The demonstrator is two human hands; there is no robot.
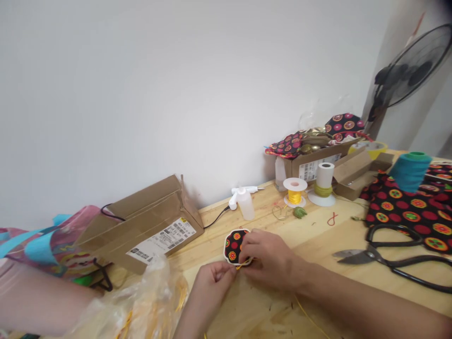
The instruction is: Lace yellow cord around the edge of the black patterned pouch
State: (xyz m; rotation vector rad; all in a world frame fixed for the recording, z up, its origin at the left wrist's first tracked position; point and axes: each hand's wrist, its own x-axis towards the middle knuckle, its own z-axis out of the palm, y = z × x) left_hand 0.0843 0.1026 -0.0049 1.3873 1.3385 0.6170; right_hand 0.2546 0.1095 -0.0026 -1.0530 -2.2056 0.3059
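Observation:
A small round patch of black fabric with red and yellow circles and a white rim (233, 245) lies on the wooden table (318, 245). My right hand (270, 258) is curled over the patch's right side, pinching its edge. My left hand (212, 282) sits just below the patch with fingers pinched together on a thin yellow cord (307, 315). That cord runs under my right forearm toward the table's near edge.
A labelled cardboard box (148, 226) and a colourful bag (49, 249) lie at left, a clear plastic bag (148, 301) in front. White glue bottle (245, 203), yellow spool (294, 190), white spool (324, 181), box of fabric (318, 160), black scissors (391, 261), patterned cloth (413, 207), teal thread cone (411, 170), fan (409, 70).

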